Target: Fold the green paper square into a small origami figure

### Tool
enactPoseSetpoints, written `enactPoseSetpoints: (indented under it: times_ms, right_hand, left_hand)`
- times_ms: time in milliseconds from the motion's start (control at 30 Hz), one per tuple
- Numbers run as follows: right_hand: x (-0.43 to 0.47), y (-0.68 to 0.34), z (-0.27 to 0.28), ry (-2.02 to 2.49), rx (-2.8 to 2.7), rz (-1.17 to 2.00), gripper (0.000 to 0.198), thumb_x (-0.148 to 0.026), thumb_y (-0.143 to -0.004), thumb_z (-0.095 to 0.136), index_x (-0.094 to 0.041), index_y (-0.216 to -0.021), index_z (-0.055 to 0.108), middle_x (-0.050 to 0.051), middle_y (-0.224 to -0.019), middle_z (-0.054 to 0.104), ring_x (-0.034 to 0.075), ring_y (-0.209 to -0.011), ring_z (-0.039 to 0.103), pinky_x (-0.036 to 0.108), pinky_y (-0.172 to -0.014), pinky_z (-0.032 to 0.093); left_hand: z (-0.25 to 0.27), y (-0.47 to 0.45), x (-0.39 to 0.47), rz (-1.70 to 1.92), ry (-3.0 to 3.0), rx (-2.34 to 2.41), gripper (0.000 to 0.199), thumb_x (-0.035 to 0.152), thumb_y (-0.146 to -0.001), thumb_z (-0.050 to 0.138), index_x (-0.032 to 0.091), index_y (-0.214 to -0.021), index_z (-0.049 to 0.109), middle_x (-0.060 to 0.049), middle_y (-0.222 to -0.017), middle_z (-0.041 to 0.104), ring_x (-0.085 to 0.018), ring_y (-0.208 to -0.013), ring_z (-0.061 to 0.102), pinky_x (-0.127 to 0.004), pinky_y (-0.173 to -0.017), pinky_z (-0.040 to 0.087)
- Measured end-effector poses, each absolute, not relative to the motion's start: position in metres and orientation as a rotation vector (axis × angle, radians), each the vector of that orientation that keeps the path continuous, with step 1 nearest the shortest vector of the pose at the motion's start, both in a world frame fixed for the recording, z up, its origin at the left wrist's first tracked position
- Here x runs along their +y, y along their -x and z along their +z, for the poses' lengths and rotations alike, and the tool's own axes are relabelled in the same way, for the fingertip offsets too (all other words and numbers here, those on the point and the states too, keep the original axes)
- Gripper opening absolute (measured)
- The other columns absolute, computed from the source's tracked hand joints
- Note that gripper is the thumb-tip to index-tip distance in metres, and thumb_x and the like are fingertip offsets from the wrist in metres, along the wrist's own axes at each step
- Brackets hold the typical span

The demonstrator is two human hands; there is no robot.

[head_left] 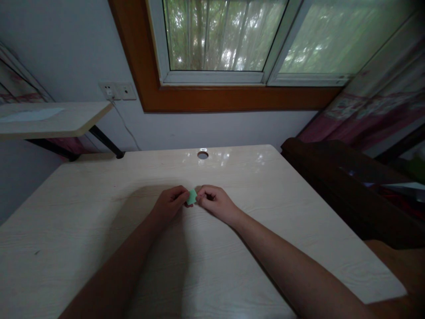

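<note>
A small piece of green paper (192, 196) shows between my two hands, above the middle of the pale wooden desk (232, 266). My left hand (171, 200) pinches its left side between thumb and fingers. On the other side, my right hand (214, 199) has its thumb and index finger closed at the paper's right edge. Whether the right fingertips grip the edge or only touch it is hard to see at this size. Part of the paper is covered by the left fingers.
A round cable hole (202, 155) sits near the desk's far edge. At the left rises a shelf (49, 128) on black legs. A cord runs from the wall socket (117, 91). Dark wooden furniture (318, 177) stands at the right, below a curtain (365, 106).
</note>
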State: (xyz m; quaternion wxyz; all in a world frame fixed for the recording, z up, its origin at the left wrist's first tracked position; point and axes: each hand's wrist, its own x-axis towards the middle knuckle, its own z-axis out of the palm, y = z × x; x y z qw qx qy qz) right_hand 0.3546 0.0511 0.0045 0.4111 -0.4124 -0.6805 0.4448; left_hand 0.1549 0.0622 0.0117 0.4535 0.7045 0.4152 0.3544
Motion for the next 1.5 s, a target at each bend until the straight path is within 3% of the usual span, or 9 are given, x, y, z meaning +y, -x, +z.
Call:
enactPoseSetpoints:
  times_ms: [267,833,1200,1500]
  right_hand:
    - [0.0524,-0.3544,0.005,1.023,-1.735,1.159,0.011,-0.023,-0.08,0.059,-0.015,-0.073,0.063,-0.002,-0.066,0.05,0.01,-0.06,0.042,0.022,-0.056,0.032]
    - [0.0564,-0.3548,0.0049,1.019,-1.706,1.239,0.012,-0.025,-0.079,0.059,-0.015,-0.074,0.062,-0.003,-0.064,0.048,0.01,-0.059,0.039,0.022,-0.055,0.03]
    - [0.0541,-0.355,0.0067,1.029,-1.688,1.181,0.009,-0.02,-0.077,0.057,-0.015,-0.072,0.062,-0.002,-0.066,0.052,0.01,-0.06,0.042,0.021,-0.057,0.033]
    - [0.0542,-0.352,0.0036,1.113,-1.71,1.083,0.021,-0.034,-0.084,0.06,-0.015,-0.076,0.064,0.0,-0.068,0.058,0.011,-0.06,0.045,0.022,-0.057,0.035]
  left_hand:
    - [0.0121,-0.1572,0.0622,0.864,-1.759,1.116,0.025,0.039,-0.084,0.06,0.015,-0.078,0.064,0.001,-0.068,0.062,-0.013,-0.063,0.054,-0.022,-0.06,0.041]
    - [0.0103,-0.155,0.0631,0.883,-1.761,1.123,0.031,0.039,-0.089,0.052,0.016,-0.076,0.067,-0.001,-0.069,0.066,-0.014,-0.067,0.059,-0.024,-0.065,0.045]
    - [0.0118,-0.1551,0.0625,0.88,-1.681,1.053,0.023,0.037,-0.086,0.058,0.016,-0.079,0.065,-0.001,-0.071,0.066,-0.014,-0.067,0.061,-0.024,-0.066,0.047]
    - [0.0114,-0.1574,0.0615,0.854,-1.825,1.065,0.028,0.041,-0.086,0.056,0.016,-0.076,0.064,-0.001,-0.069,0.066,-0.015,-0.065,0.059,-0.024,-0.064,0.045]
